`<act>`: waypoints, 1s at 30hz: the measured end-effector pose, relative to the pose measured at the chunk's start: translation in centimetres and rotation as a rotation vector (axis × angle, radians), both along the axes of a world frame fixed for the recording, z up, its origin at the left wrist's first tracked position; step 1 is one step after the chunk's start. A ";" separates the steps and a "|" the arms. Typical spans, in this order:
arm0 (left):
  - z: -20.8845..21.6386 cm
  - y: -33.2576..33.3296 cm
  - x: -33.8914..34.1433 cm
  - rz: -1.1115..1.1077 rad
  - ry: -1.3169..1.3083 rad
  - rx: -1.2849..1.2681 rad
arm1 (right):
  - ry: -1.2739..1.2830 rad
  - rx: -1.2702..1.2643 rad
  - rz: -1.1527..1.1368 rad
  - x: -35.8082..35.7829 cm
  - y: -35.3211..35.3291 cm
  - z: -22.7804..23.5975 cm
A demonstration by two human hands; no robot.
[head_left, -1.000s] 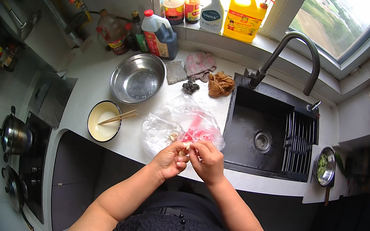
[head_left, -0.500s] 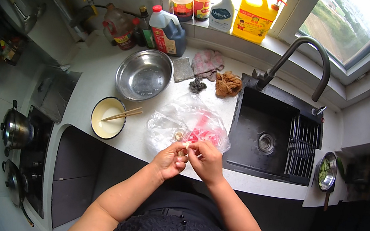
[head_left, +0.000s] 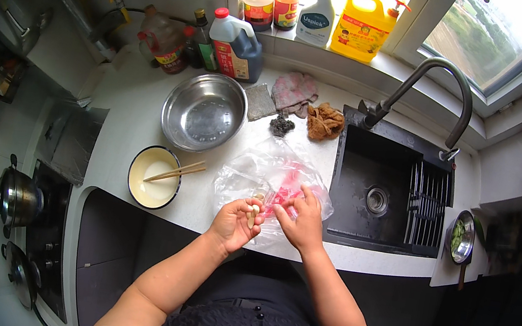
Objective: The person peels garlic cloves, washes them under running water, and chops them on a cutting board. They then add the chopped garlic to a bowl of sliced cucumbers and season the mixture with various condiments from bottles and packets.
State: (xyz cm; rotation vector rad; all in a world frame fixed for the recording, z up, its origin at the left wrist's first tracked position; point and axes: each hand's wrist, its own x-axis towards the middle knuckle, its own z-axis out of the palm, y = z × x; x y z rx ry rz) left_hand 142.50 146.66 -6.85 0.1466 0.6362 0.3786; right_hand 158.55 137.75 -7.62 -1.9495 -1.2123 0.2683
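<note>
My left hand is closed around small pale garlic cloves, held by the fingertips at the counter's front edge. Just right of it, my right hand has its fingers spread, with nothing visible between them. Beneath and beyond both hands lies a crumpled clear plastic bag, with red showing through on its right side. Something small and pale inside the bag, close to my left fingers, is partly hidden by the film.
Left of the bag stand a cream bowl with chopsticks in it and a steel basin. The black sink with its tall faucet is on the right. Cloths, a scrubber and several bottles line the back.
My right hand has come away from my left, moving right and spreading its fingers. The left hand still holds the garlic, now in plainer sight. The view has shifted slightly.
</note>
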 end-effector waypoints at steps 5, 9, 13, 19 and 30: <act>0.5 1.2 0.6 0.147 -0.084 0.051 | 0.429 0.024 -0.037 1.2 -0.8 -2.4; 1.2 1.7 1.6 0.291 -0.051 0.089 | 0.548 0.016 -0.016 1.5 -1.1 -0.5; 2.4 -0.6 5.6 0.318 -0.035 0.262 | 1.324 0.035 -0.091 4.1 -1.3 0.4; 2.3 -8.9 17.8 0.089 -0.075 0.963 | 2.030 0.425 -0.057 11.3 -4.1 0.5; 0.3 -9.7 35.8 0.060 0.403 1.645 | 1.965 0.332 -0.322 31.0 -8.8 -1.4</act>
